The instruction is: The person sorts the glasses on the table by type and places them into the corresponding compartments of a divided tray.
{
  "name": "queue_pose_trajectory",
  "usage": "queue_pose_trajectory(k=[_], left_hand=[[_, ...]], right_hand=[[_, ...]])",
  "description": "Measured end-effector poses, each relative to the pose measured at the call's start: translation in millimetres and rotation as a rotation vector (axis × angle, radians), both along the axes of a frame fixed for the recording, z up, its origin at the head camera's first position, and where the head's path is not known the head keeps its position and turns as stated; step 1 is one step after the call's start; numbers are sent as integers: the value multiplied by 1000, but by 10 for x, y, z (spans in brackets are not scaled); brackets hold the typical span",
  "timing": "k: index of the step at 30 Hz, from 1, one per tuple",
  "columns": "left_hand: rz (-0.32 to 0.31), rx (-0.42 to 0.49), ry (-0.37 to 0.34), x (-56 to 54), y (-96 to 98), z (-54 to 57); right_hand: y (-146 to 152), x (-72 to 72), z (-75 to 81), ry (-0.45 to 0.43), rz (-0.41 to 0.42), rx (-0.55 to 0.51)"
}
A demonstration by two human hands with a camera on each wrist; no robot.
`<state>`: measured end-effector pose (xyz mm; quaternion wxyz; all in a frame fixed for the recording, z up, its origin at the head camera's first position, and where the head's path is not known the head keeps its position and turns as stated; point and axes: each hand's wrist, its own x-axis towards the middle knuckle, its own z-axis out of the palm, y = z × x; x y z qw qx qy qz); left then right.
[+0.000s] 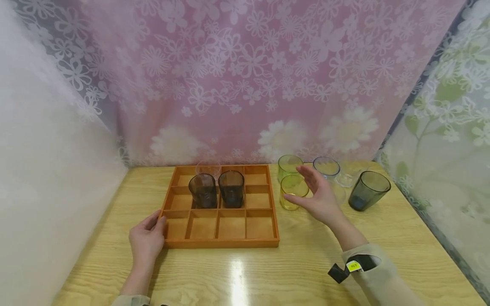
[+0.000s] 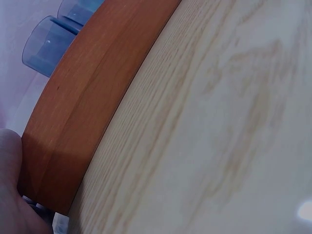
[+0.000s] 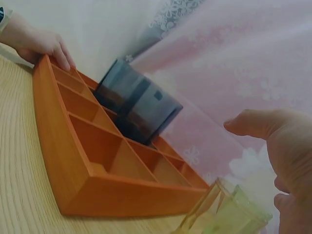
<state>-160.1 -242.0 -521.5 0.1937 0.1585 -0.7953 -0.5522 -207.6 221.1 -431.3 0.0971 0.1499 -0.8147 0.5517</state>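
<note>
A wooden divided tray (image 1: pixel 222 243) lies on the table. My left hand (image 1: pixel 147 238) grips its left side near the front corner, thumb by the rim. Two dark grey glasses (image 1: pixel 203 191) (image 1: pixel 231 189) stand side by side in the tray's middle row, a clear glass (image 1: pixel 208 167) behind them. My right hand (image 1: pixel 319 197), thumb and fingers spread apart, is over the yellow glass (image 1: pixel 289 202) and overlaps it in the head view. Nothing is between its fingers in the right wrist view. A green glass (image 1: pixel 288 163) stands just behind the yellow one.
Right of my right hand are a blue-rimmed glass (image 1: pixel 326 166), clear glassware (image 1: pixel 346 178) and a tilted-looking grey glass (image 1: pixel 368 191) near the table's right side. A pink flowered curtain (image 1: pixel 245 85) hangs behind the table (image 1: pixel 199 276), with pale curtains at both sides.
</note>
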Motion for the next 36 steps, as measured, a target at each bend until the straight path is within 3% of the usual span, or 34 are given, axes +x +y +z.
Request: queue_pose_trajectory(k=[18, 28, 36], left_hand=[[-4, 8, 4, 16, 21, 49], [-12, 15, 8, 28, 12, 55], [-13, 12, 11, 36, 16, 69]], right_hand=[[18, -97, -287, -133, -103, 164], [-116, -127, -509, -58, -177, 110], [-173, -190, -637, -68, -179, 29]])
